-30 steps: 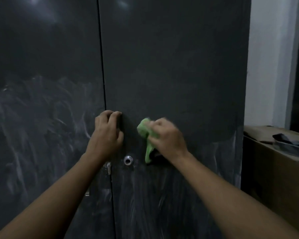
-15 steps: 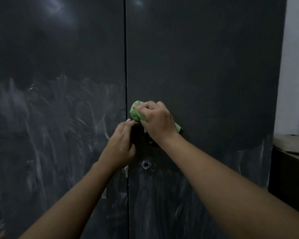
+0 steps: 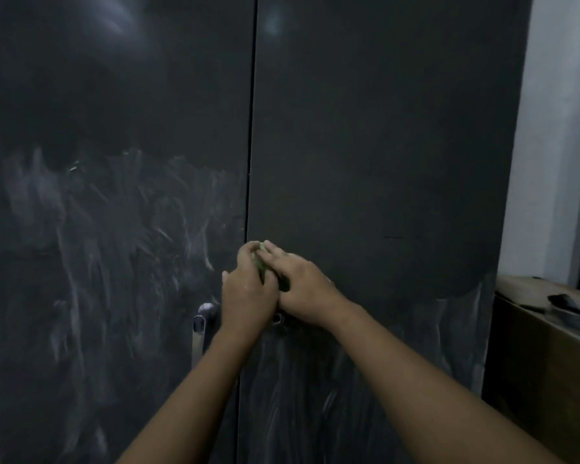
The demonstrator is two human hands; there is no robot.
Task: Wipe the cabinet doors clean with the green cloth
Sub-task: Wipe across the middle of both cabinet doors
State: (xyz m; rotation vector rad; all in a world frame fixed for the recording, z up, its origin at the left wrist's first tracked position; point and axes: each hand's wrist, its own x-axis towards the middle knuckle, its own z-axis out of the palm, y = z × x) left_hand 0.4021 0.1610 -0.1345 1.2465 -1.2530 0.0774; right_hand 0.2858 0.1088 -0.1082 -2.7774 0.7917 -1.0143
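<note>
Two tall dark cabinet doors fill the view: the left door [image 3: 114, 229] carries whitish dusty smears, and the right door [image 3: 382, 162] is mostly dark with smears low down. The green cloth [image 3: 261, 262] is bunched between both hands near the seam, only a small strip of it showing. My left hand [image 3: 248, 293] holds the cloth from the left with curled fingers. My right hand [image 3: 302, 289] grips it from the right, fingers over it. A metal handle [image 3: 204, 318] sits just left of my left wrist.
A white wall [image 3: 556, 128] rises to the right of the cabinet. A brown cardboard box [image 3: 543, 363] with dark items on top stands at the lower right. A small round lock [image 3: 278, 319] peeks out under my right hand.
My left hand came off the door edge and closed onto the cloth with my right hand. The cloth, earlier clearly showing in my right hand, is now almost hidden between both hands.
</note>
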